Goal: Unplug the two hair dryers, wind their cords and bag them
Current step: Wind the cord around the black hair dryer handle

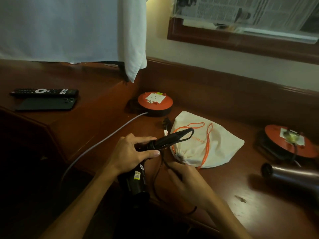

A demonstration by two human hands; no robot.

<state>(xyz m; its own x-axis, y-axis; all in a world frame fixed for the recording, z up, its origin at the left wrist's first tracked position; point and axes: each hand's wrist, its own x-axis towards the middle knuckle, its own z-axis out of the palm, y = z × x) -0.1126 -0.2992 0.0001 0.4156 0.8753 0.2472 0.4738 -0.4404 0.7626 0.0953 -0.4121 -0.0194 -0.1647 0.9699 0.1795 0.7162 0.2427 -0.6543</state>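
My left hand grips a black hair dryer by its handle, where a few turns of its black cord are wound. My right hand pinches that cord just below the handle. The cord's plug lies loose on the desk beside a white drawstring bag with orange strings. A second, brownish hair dryer lies at the right. Its cord runs up to a plug seated in the right orange socket reel.
Another orange socket reel with a grey cable sits at the back of the wooden desk. A remote and a phone lie on the raised ledge at the left. A white cloth hangs above.
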